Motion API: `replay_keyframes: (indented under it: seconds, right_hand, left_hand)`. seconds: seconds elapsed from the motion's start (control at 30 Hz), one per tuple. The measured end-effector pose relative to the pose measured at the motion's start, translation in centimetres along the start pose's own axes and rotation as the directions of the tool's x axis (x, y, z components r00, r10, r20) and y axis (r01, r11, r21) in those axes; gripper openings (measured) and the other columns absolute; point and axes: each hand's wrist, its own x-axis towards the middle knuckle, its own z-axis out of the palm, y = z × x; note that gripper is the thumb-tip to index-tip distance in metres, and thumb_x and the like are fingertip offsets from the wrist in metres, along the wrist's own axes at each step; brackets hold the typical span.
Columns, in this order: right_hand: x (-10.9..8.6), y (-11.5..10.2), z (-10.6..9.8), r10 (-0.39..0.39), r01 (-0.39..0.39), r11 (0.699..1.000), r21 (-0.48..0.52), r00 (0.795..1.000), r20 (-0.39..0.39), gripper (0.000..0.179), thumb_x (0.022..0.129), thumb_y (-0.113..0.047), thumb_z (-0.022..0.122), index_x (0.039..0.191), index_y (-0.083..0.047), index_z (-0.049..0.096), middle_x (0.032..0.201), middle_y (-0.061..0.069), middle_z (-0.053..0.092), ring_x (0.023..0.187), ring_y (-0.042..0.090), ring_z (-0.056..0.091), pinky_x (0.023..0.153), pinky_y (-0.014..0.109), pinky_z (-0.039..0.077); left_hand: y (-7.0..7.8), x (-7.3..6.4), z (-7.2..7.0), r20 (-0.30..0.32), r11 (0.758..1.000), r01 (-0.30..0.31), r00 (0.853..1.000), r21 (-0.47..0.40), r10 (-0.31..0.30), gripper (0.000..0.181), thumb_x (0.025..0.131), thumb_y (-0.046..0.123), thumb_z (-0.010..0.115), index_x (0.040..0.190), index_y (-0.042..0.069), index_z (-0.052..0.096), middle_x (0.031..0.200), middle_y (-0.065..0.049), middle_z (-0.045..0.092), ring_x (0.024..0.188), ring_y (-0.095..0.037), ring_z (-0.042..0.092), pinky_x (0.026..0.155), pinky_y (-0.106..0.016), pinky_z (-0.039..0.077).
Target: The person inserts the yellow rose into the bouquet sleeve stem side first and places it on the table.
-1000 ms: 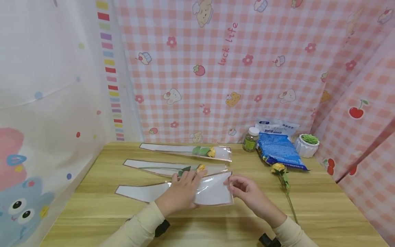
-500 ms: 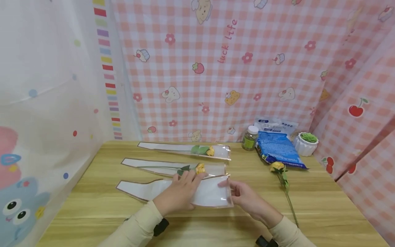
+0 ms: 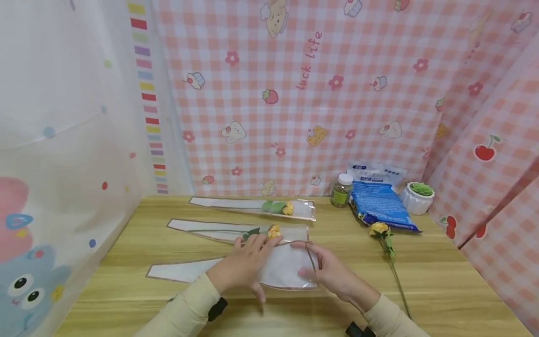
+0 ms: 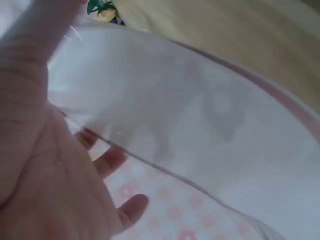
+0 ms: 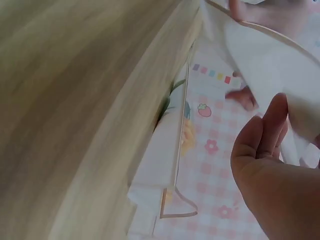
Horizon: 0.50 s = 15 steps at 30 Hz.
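A white flower sleeve [image 3: 181,270] with a brown border and a clear film front lies nearest the person. My left hand [image 3: 244,262] rests across its middle with fingers spread, thumb sticking out past the near edge. In the left wrist view, fingertips [image 4: 112,159] show beyond the sleeve's edge. At the wide end, my right hand [image 3: 332,269] holds the sleeve's mouth, which bows upward; a finger and the thumb show through the film, set apart. A second sleeve [image 3: 181,224] with a yellow rose [image 3: 273,230] lies just behind my left fingertips.
Farther back lies another sleeve [image 3: 202,201] holding a yellow rose [image 3: 287,208]. A loose yellow rose [image 3: 380,229] lies to the right. Behind it are a blue bag [image 3: 381,203], a lidded jar [image 3: 342,189] and a white potted succulent [image 3: 418,199]. Curtains hang behind and beside the table.
The front sleeve's narrow end has shifted left and toward the person. My right fingers have moved farther over its mouth, which now bows up. My left thumb has swung out past the near edge.
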Motion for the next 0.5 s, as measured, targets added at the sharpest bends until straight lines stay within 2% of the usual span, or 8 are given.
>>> replay_keyframes:
  seconds: [0.1, 0.17, 0.27, 0.37, 0.5]
  right_hand:
    - [-0.03, -0.2, 0.04, -0.012, 0.012, 1.0, -0.019, 1.0, 0.015, 0.067, 0.09, -0.002, 0.073, 0.151, -0.005, 0.045, 0.143, 0.027, 0.044, 0.111, 0.03, 0.061, 0.085, 0.035, 0.056]
    - [0.02, -0.21, 0.1, -0.042, 0.042, 0.996, -0.077, 0.999, 0.003, 0.069, 0.088, -0.004, 0.075, 0.15, -0.005, 0.045, 0.142, 0.027, 0.045, 0.114, 0.031, 0.059, 0.086, 0.035, 0.056]
    - [0.08, -0.14, 0.22, -0.095, 0.091, 0.979, -0.183, 0.995, -0.015, 0.07, 0.085, -0.007, 0.078, 0.148, -0.004, 0.047, 0.141, 0.028, 0.048, 0.113, 0.034, 0.061, 0.086, 0.034, 0.056]
    - [0.05, -0.07, 0.27, -0.128, 0.115, 0.955, -0.273, 0.991, -0.029, 0.071, 0.085, -0.009, 0.078, 0.149, -0.007, 0.046, 0.141, 0.028, 0.048, 0.111, 0.035, 0.062, 0.085, 0.034, 0.056]
    - [-0.12, -0.1, 0.22, -0.096, 0.091, 0.965, -0.246, 0.995, -0.01, 0.08, 0.086, -0.009, 0.077, 0.155, -0.012, 0.038, 0.149, 0.029, 0.039, 0.116, 0.038, 0.056, 0.086, 0.037, 0.055]
  left_hand:
    - [0.09, 0.03, 0.06, -0.005, 0.998, -0.012, 1.0, -0.06, 0.011, 0.142, 0.055, 0.058, 0.092, 0.162, 0.015, 0.008, 0.154, -0.017, 0.033, 0.142, -0.033, 0.033, 0.103, -0.07, 0.034]
    - [0.24, 0.1, 0.07, -0.029, 0.997, -0.026, 0.999, -0.074, 0.024, 0.133, 0.064, 0.052, 0.092, 0.161, 0.013, 0.01, 0.153, -0.018, 0.034, 0.142, -0.032, 0.035, 0.103, -0.066, 0.037]
    - [0.42, 0.14, 0.12, -0.091, 0.999, -0.036, 0.995, -0.027, 0.034, 0.12, 0.072, 0.046, 0.09, 0.159, 0.008, 0.017, 0.145, -0.015, 0.041, 0.133, -0.029, 0.042, 0.097, -0.054, 0.044]
    - [0.43, 0.1, 0.29, -0.131, 0.999, -0.024, 0.991, 0.035, 0.028, 0.115, 0.071, 0.043, 0.091, 0.157, 0.007, 0.024, 0.137, -0.012, 0.042, 0.125, -0.027, 0.043, 0.092, -0.046, 0.045]
    - [0.39, 0.14, 0.63, -0.134, 1.0, -0.024, 0.991, 0.005, 0.024, 0.118, 0.067, 0.041, 0.094, 0.157, 0.009, 0.025, 0.139, -0.012, 0.041, 0.131, -0.028, 0.041, 0.098, -0.05, 0.041]
